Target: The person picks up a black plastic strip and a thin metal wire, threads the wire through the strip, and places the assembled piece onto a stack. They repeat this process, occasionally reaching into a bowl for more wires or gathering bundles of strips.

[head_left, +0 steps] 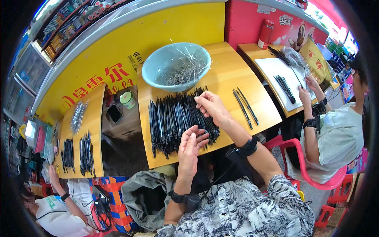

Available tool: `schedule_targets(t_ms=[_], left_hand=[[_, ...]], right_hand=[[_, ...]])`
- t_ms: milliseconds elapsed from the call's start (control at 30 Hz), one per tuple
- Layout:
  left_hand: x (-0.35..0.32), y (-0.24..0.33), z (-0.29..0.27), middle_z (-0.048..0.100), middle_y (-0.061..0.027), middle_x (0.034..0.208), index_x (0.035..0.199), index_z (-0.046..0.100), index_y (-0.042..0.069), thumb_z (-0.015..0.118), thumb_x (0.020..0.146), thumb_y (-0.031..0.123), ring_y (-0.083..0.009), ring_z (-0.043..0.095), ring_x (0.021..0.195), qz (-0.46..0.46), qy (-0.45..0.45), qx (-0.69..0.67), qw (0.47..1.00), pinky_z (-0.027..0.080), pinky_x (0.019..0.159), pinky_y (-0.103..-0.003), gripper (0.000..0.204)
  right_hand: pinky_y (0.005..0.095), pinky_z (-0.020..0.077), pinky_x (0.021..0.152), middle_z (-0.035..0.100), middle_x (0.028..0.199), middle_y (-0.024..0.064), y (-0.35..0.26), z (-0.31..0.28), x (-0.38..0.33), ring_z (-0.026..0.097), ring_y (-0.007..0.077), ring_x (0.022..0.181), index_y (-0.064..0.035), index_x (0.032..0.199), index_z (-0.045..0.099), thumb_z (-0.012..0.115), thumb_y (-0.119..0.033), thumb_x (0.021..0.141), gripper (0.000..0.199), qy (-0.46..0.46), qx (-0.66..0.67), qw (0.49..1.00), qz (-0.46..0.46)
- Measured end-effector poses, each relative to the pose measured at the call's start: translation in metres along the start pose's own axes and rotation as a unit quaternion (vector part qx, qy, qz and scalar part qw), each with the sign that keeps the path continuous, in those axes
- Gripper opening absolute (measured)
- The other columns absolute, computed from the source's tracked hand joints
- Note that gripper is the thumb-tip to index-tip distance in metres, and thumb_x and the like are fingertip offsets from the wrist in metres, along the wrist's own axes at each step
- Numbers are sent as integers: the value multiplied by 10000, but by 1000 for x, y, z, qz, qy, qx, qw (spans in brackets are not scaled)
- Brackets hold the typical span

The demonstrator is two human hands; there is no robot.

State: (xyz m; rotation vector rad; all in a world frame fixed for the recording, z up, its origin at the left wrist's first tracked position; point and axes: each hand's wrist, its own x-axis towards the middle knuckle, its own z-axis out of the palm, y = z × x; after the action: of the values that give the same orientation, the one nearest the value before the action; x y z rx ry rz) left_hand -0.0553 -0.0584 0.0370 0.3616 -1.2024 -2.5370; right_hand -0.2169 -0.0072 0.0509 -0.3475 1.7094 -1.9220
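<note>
1 large rod pile [173, 122], 2 separate rods [242, 108], 1 basin [152, 72], 1 phone [114, 113], 1 red canister [265, 34], 2 co-workers [337, 134]

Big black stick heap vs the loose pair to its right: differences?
The heap holds many sticks; the pair is only two. The heap is packed close together; the pair shows a gap between its sticks. The heap lies by the left hand and right hand; the pair lies apart from both. Shared: black, slim sticks on the same wooden table.

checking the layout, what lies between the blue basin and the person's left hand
In the head view, a pile of thin black strips lies between the light-blue basin and the left hand.
</note>
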Motion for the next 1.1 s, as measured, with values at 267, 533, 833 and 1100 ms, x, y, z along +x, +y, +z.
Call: schedule_targets(t_ms=[267, 533, 833, 1100], left_hand=[[22, -1, 8, 512, -135, 1091, 1188, 418, -15, 392, 945, 164, -226, 530, 1026, -10, 4, 23, 1000, 437, 878, -335, 303], [115, 27, 24, 531, -110, 1130, 1192, 479, 0, 426, 936, 330, -176, 520, 1018, 49, 60, 248, 966, 419, 858, -302, 421], [149, 21, 16, 628, -28, 899, 1014, 583, 49, 535, 893, 226, -110, 606, 795, 28, 65, 176, 982, 489, 646, -243, 220], [151, 19, 19, 653, -57, 781, 912, 626, 44, 597, 854, 282, -130, 631, 706, 35, 96, 218, 971, 481, 581, -235, 247]], right_hand=[[179, 341, 384, 540, 649, 18, 9, 4, 33, 418, 34, 472, -62, 792, 487, 568, -185, 860, 161, 71, 21, 996, -56], [237, 453, 572, 612, 688, 44, 10, 2, 46, 548, 79, 613, 11, 778, 604, 631, -221, 805, 236, 82, -31, 988, -130], [233, 457, 555, 624, 652, 59, -27, -31, 46, 570, 91, 596, 6, 758, 644, 615, -257, 799, 269, -44, -135, 988, -67], [367, 473, 637, 632, 696, 131, -118, -69, 92, 614, 283, 681, -67, 790, 672, 583, -238, 713, 208, 99, -424, 857, -274]])
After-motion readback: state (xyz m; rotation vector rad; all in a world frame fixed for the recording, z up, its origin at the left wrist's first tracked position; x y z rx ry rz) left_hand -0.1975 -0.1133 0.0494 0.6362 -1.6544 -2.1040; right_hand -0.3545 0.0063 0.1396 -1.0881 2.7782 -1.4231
